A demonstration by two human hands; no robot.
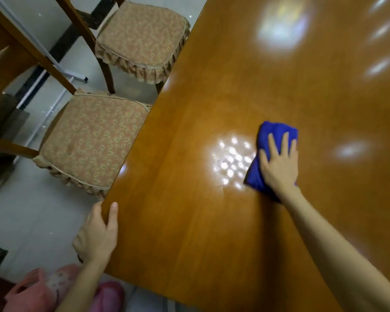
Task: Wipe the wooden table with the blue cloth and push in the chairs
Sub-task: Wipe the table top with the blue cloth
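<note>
Wooden and shiny, the worktop (212,233) has the blue cloth (274,131) lying on it, out toward the middle, just beside a bright patch of light. The right grip (279,163) is spread out flat on the cloth, fingers straight, pressing it down. I think it is flat like that so the cloth rubs a wide bit of wood at once. The left grip (97,235) clasps the worktop's near edge, thumb on top and fingers wrapped round the side. That looks like a way to stay steady while reaching far.

Count them: one cloth, one worktop, two grips, two chairs. The near chair (92,143) and the far chair (142,37) stand along the left side with their padded seats mostly sticking out, so I think they wait until the wiping is done. Two pink slippers (108,296) show on the floor (32,221) below.
</note>
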